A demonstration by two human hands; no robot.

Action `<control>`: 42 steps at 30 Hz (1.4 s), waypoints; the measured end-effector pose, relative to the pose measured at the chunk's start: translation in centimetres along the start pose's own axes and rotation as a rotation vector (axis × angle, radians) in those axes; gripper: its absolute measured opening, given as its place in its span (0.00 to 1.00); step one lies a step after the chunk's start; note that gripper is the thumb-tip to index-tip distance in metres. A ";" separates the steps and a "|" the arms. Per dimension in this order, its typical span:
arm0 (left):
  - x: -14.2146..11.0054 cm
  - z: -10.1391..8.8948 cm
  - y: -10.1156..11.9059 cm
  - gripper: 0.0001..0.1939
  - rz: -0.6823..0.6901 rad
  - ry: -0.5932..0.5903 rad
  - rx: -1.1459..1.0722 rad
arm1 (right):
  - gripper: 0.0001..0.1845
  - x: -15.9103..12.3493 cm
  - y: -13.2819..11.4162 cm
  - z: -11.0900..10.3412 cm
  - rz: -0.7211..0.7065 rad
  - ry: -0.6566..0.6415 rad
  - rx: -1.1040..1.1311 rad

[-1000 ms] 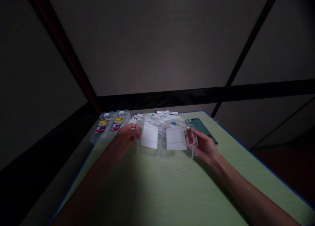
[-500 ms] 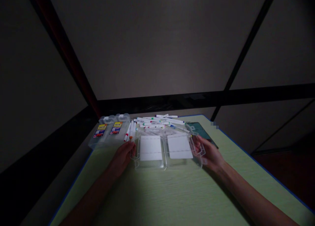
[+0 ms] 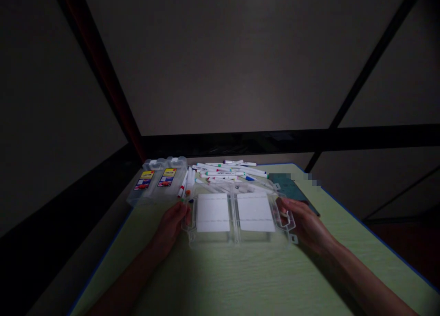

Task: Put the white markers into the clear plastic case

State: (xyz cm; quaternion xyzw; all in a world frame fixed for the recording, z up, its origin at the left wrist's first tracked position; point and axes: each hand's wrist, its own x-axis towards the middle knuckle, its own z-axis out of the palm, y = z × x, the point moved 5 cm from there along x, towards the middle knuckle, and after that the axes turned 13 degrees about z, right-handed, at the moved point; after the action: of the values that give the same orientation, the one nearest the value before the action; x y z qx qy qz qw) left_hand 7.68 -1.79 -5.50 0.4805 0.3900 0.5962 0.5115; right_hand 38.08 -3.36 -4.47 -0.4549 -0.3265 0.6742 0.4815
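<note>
A clear plastic case [image 3: 235,241] is held open over the table, its two halves side by side with a hinge between them. White cards or labels [image 3: 213,213] show in both halves. My left hand [image 3: 172,222] grips the case's left edge, fingers curled round it. At the opposite edge, near the handle, my right hand [image 3: 304,222] is closed on the case; some fingertips are hidden behind the plastic. Just beyond the case lies a loose heap of white markers [image 3: 223,173] with coloured ends, partly seen through it.
Another clear case [image 3: 158,194] with two yellow-and-blue labels lies at the table's back left. Behind my right hand is a flat dark green thing [image 3: 288,187], perhaps a tablet or folder. The pale green table [image 3: 220,279] has a blue edge, with dark wall panels behind.
The open case has come slightly lower and nearer in view, with both hands still on it. The whole scene has shifted a little rightward as the head moved.
</note>
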 end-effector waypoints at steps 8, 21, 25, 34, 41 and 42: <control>-0.5 0.2 -1.1 0.10 -0.174 0.062 -0.108 | 0.10 0.5 0.8 -0.8 0.064 -0.027 0.060; -0.8 0.2 -1.0 0.17 -0.217 0.069 -0.141 | 0.10 0.4 1.4 -0.7 0.139 -0.086 0.098; -1.0 0.0 -1.5 0.16 -0.234 0.032 -0.091 | 0.10 0.4 1.7 -0.9 0.189 -0.046 0.100; -1.3 0.4 -1.0 0.17 -0.268 0.008 -0.046 | 0.11 0.2 2.0 -1.1 0.255 0.000 0.020; -1.4 0.6 -1.0 0.20 -0.310 -0.010 -0.010 | 0.20 0.0 1.7 -1.2 0.256 0.043 -0.081; -1.3 0.6 -1.0 0.21 -0.313 -0.020 -0.009 | 0.21 -0.1 1.6 -1.2 0.259 0.045 -0.088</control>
State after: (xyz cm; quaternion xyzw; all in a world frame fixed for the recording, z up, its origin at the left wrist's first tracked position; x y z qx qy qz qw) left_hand 8.52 -2.94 -6.60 0.4177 0.4524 0.5061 0.6040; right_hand 38.59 -4.01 -6.29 -0.5287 -0.2835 0.7056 0.3772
